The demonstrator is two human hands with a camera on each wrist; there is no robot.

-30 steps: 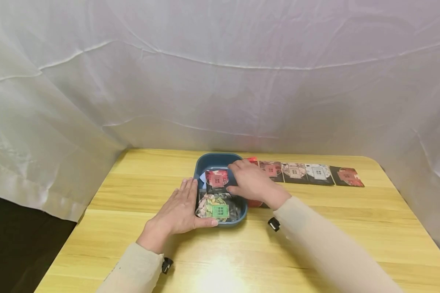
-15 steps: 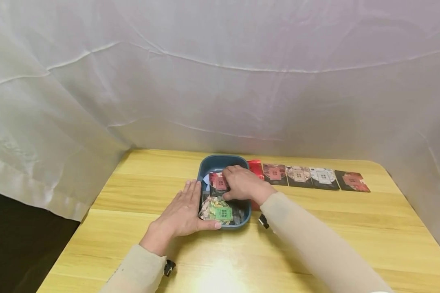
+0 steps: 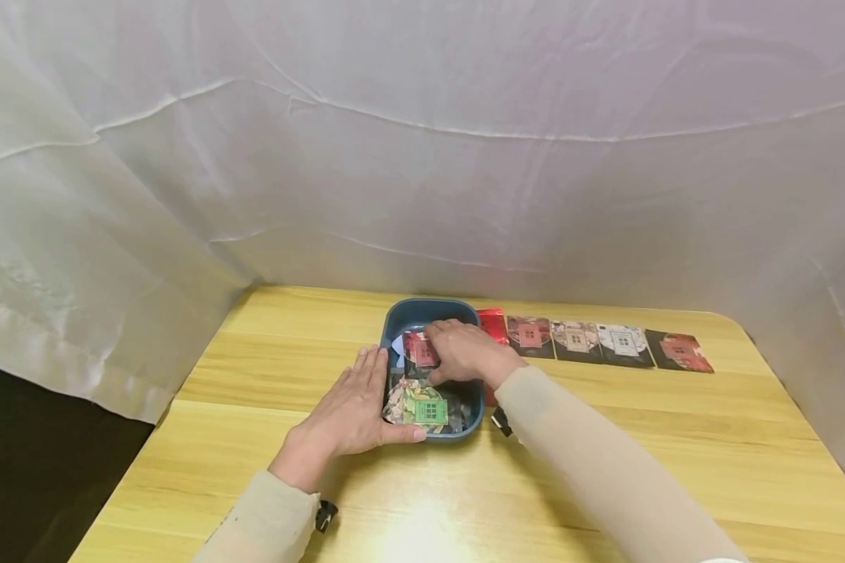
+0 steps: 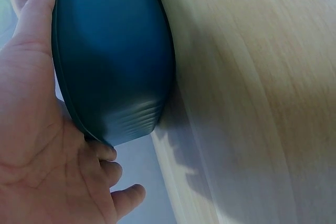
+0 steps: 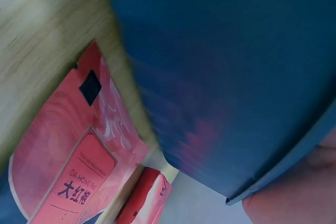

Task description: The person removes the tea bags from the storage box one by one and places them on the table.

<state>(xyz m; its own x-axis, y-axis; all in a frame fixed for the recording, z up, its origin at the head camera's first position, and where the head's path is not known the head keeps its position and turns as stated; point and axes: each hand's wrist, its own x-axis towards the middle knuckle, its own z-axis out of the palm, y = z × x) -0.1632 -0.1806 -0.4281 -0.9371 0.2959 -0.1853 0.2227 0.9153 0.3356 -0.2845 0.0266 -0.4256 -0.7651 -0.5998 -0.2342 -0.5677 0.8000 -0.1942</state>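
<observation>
In the head view a blue plastic bin (image 3: pixel 429 303) stands near the back of the table, with tea packets inside. My left hand (image 3: pixel 345 407) lies along its left wall, fingers extended and thumb across the near rim. The left wrist view shows the palm against the rim. My right hand (image 3: pixel 468 352) reaches over the right rim, with thumb and fingers at the right part of a red-and-black tea packet (image 3: pixel 417 352); the fingertips' far side is hidden. Nearer me in the bin lies a tea packet with a green label (image 3: pixel 426 408).
Right of the bin, a row of tea packets runs along the table: a dark red one (image 3: pixel 530 336), a beige one (image 3: pixel 575 340), a white one (image 3: pixel 623 342) and a red-black one (image 3: pixel 678 350). A pink Da Hong Pao packet (image 5: pixel 73 166) lies beside the bin. A pale curtain (image 3: pixel 422 156) hangs behind.
My right hand has moved left and deeper into the bin, over the right part of the red packet. The left hand stays at the bin's left side. The whole view has shifted slightly.
</observation>
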